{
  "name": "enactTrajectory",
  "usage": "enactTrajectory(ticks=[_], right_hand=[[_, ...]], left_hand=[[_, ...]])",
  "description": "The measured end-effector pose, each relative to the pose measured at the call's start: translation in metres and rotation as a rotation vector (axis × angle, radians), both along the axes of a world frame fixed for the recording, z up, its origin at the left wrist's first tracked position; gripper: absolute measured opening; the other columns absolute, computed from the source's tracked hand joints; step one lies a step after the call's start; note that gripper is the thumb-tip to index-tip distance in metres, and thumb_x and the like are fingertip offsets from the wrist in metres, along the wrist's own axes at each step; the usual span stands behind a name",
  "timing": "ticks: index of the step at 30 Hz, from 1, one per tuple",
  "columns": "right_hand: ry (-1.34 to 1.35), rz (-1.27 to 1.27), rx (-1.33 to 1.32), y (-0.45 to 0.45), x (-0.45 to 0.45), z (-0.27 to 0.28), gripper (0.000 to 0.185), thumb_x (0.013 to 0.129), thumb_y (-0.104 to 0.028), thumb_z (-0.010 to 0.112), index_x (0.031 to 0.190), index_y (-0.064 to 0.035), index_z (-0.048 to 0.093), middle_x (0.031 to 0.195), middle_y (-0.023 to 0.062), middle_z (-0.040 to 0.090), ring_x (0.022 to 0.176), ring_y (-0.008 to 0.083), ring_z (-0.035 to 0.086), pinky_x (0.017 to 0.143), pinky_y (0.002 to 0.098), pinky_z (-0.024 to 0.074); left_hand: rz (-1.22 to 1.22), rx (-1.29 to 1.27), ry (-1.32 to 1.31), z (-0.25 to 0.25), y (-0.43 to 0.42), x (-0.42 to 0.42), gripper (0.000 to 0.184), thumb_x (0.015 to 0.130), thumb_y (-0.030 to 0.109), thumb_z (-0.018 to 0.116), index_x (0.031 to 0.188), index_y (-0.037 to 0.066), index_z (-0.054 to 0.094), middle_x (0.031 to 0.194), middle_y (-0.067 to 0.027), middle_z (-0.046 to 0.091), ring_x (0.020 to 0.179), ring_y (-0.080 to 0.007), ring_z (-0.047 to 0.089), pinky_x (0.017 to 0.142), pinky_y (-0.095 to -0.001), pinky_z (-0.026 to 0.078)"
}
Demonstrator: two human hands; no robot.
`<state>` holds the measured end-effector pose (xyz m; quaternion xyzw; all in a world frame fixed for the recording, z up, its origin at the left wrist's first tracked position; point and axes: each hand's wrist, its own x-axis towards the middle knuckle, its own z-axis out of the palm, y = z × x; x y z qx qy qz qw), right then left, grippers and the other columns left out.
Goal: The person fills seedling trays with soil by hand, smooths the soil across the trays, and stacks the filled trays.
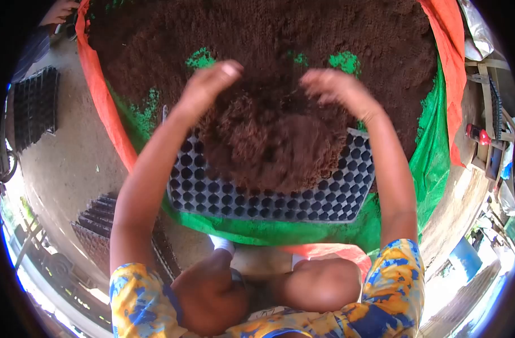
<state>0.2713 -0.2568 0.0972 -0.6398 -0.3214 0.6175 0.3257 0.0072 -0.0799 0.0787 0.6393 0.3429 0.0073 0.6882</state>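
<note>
A black plug seedling tray point(257, 207) with many round cells lies nearest my body. Over its middle and far part is a heap of loose, brown, fibrous growing medium point(274, 146), blurred as if moving. My left hand point(215, 79) is above the far left side of this heap, thumb stretched out, some fingers blurred or hidden. Across from it, my right hand point(337, 90) is at the far right side, its fingers apart and smeared by motion. Neither hand shows anything held. The tray's front rows of cells look dark and hollow.
More brown medium point(257, 34) spreads over a green sheet point(432, 163) with orange edges point(100, 84). Stacked black trays point(35, 107) stand at left, with others point(100, 225) nearer. At far left is another person's hand point(57, 12). A red object point(478, 134) sits on a wooden frame at right.
</note>
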Motion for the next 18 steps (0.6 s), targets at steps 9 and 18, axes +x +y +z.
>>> enactTrajectory(ticks=[9, 18], right_hand=[[0.007, -0.530, -0.171, 0.000, -0.033, -0.106, 0.059, 0.082, -0.045, 0.054, 0.124, -0.0035, 0.047, 0.129, 0.0072, 0.045, 0.121, 0.0189, 0.038, 0.103, 0.0286, 0.0230], [0.084, -0.005, -0.013, -0.023, -0.049, -0.028, 0.050, 0.084, -0.036, 0.055, 0.124, -0.0065, 0.047, 0.126, 0.0098, 0.047, 0.111, 0.0197, 0.047, 0.093, 0.0304, 0.0367]], left_hand=[[0.307, -0.482, 0.023, -0.036, -0.034, 0.018, 0.059, 0.079, 0.053, 0.051, 0.123, 0.015, 0.050, 0.143, -0.0117, 0.022, 0.132, -0.0283, 0.015, 0.105, -0.0474, 0.009], [-0.188, -0.045, 0.173, 0.003, -0.020, -0.005, 0.055, 0.083, 0.047, 0.052, 0.123, 0.009, 0.049, 0.128, -0.0130, 0.045, 0.122, -0.0236, 0.037, 0.102, -0.0376, 0.026]])
